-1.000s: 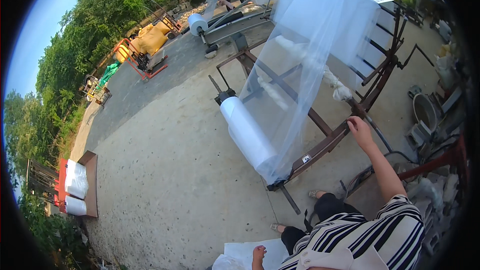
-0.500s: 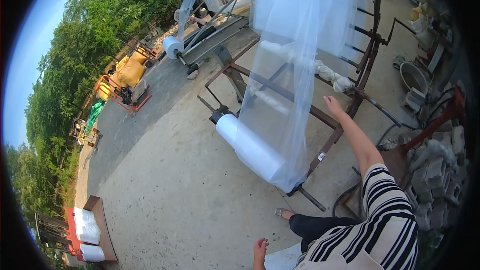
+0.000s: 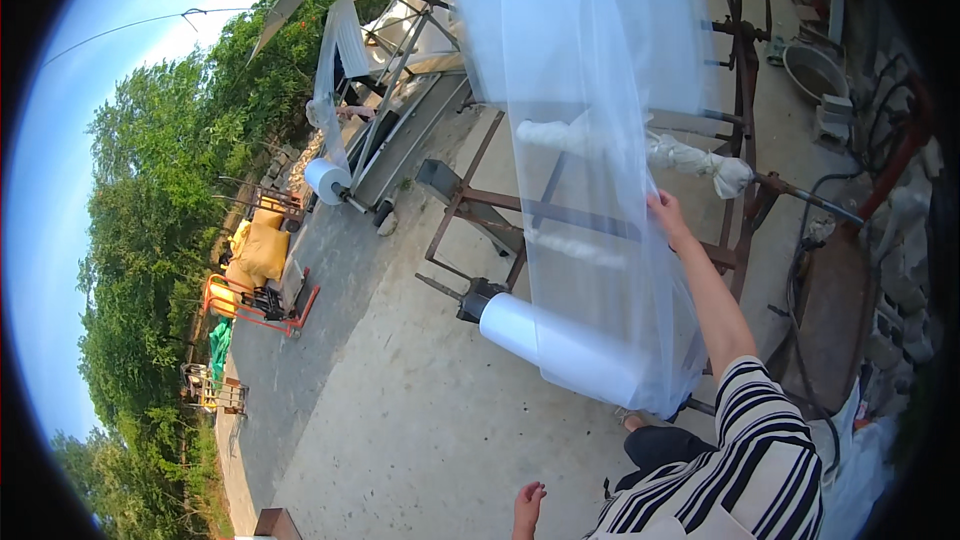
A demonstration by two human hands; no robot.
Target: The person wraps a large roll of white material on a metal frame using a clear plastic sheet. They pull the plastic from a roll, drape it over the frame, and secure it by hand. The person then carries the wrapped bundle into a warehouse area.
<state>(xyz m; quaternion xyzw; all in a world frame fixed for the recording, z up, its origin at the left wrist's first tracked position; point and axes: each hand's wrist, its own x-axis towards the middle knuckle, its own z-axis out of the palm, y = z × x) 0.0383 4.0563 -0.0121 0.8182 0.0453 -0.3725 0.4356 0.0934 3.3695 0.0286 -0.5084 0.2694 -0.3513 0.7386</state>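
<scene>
A wide sheet of clear plastic film [image 3: 590, 190] hangs from the upper part of a rusty metal frame [image 3: 560, 211] down to a white roll [image 3: 590, 355] low in front. My right arm is stretched forward, and my right hand [image 3: 670, 218] has its fingers closed on the film's right edge, roughly midway down the sheet. Behind the film, a bar wrapped in whitish plastic [image 3: 690, 158] crosses the frame. My left hand [image 3: 529, 508] is low near the bottom edge, away from the film, its fingers loosely bent and nothing visible in it.
A second frame with a white roll [image 3: 326, 182] stands farther back, with a person partly hidden behind it. An orange-red cart [image 3: 262, 310] and yellow sacks [image 3: 265, 250] are at the left. Cables, a round basin [image 3: 815, 72] and grey blocks [image 3: 833, 118] lie at the right.
My right hand has come to the film's right edge and closed on it. The view has shifted, so the roll sits farther right and the red stand at lower left has mostly left the picture.
</scene>
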